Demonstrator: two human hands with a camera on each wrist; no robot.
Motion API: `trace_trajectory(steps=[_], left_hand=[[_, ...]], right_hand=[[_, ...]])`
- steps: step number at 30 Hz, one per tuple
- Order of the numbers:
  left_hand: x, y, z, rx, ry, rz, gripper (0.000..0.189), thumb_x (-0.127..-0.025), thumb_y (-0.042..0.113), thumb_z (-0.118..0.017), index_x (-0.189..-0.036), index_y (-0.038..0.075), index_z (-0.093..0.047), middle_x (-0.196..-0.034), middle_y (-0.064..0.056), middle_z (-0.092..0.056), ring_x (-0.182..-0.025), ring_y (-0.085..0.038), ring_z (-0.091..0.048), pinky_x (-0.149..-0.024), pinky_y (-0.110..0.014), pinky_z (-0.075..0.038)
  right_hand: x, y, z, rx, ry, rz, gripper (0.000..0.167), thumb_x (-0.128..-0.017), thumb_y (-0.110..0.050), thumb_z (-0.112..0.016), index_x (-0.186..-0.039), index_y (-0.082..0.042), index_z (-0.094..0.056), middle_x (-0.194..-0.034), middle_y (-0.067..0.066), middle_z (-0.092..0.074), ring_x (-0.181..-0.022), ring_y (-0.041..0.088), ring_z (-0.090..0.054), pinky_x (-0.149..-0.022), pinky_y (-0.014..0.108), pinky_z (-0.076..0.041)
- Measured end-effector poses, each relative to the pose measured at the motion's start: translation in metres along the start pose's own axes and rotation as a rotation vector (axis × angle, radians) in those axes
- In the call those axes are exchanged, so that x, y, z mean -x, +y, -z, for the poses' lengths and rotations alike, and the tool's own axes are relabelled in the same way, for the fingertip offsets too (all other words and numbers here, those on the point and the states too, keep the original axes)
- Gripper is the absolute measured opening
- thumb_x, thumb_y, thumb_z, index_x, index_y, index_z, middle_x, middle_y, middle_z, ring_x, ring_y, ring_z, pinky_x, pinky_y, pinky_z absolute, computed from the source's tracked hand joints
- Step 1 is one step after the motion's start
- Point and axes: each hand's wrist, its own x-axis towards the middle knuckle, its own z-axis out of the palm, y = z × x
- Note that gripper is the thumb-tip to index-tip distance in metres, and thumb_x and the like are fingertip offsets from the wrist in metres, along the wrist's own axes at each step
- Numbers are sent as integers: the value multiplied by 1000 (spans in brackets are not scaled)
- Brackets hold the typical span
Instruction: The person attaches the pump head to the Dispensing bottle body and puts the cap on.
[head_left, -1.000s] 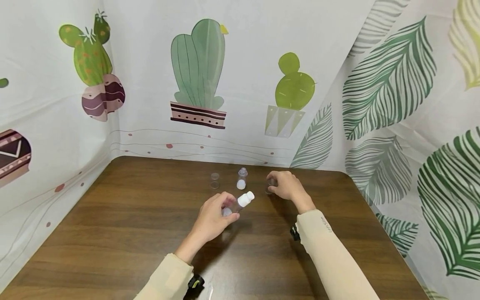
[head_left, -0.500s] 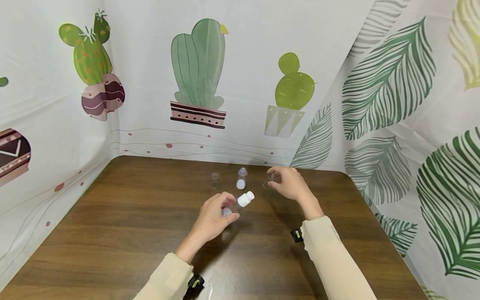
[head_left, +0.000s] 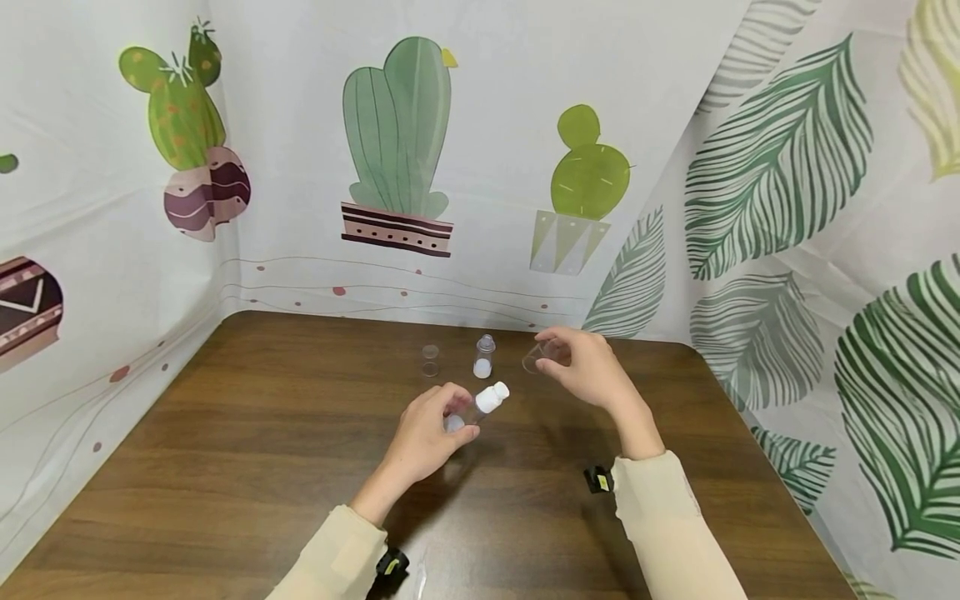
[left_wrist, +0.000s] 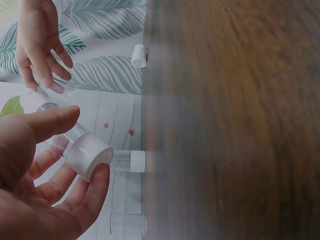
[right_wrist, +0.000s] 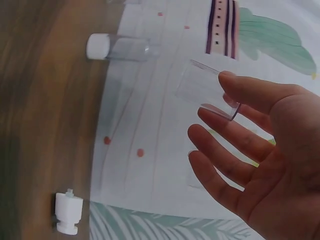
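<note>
Two curled grips: left fingers (left_wrist: 97, 189) round a white-topped bottle (head_left: 487, 401), right fingers (right_wrist: 237, 134) round a clear cylinder (right_wrist: 206, 89)

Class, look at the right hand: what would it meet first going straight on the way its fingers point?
Probably the standing white-bottomed bottle, reached first by the clear cylinder in the right hand; height is unclear, so it might pass above or beside.

Counter (head_left: 247, 450): finished in brown wood grain.
Cactus cloth (head_left: 498, 150): hung behind and at left.
Leaf cloth (head_left: 780, 175): hung at right.
</note>
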Motion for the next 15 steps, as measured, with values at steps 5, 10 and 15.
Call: trace_trajectory(steps=[5,10,15], left_hand=[[0,0,0,4,1,-1,34,-82,12,-91,-107,15,-69,-104,0,-73,-95,-19,-68,-86,-41,-54],[0,1,0,10,3,-4,34,-82,12,-91,-108,14,-69,-104,-1,-73,-95,-20,-68,-86,-41,-54],[0,-1,0,1,5,-5,34,-82,12,-91,-108,15,-69,-104,-1,-73,-94,-19,-68,-85,-40,-53]], right_hand=[[7,-14,6,-32,11,2,34,-95,-17,-80,-128,-10,-72,-98,0,-78,-94,21,-76,-87,49,-58],[15,-23,7,-73,36,3,33,-95,-16,-81,-126,-12,-72,-96,-2,-77,-91,19,-74,-85,50,-57],[23,-30,7,-112,64,0,33,-94,-15,-82,-126,-13,-72,-96,-3,-77,-90,18,-73,-83,46,-57]])
